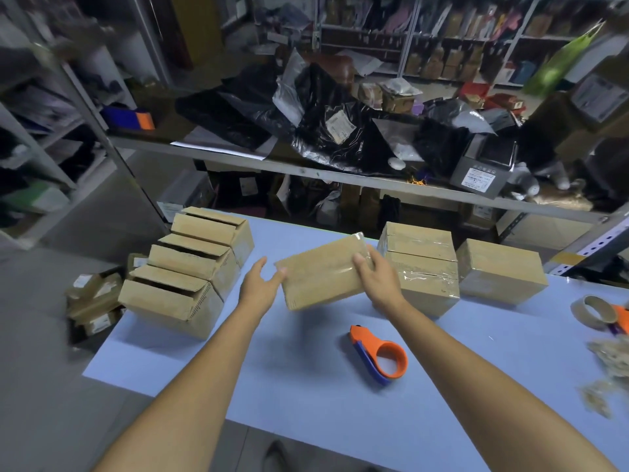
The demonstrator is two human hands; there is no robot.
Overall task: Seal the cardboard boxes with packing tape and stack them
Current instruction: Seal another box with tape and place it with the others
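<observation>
The right hand grips a box by its right end, fingers curled over the top face and clear tape shining beside them. The left hand is open, its straight fingertips touching the box's left end, steadying more than holding. The box is in the air above the middle of the counter, tilted, its long axis running left to right with the right end higher.

Just to the right of the gripping hand, toward the far edge, stands a stack of two taped boxes, and the held box almost touches it. Beyond that, nearer the right edge, a single box sits on its own. So the stacking spot lies to the right, on the side of the hand that carries the load. I judge the next move to be a short lift rightward, levelling the box so its long axis matches the stack's top (the left hand has little part in this).

At the left edge three open boxes wait with flaps loose, nearer the left hand. A tape dispenser lies on the counter toward the near edge, below the held box. A tape roll rests at the right edge.
</observation>
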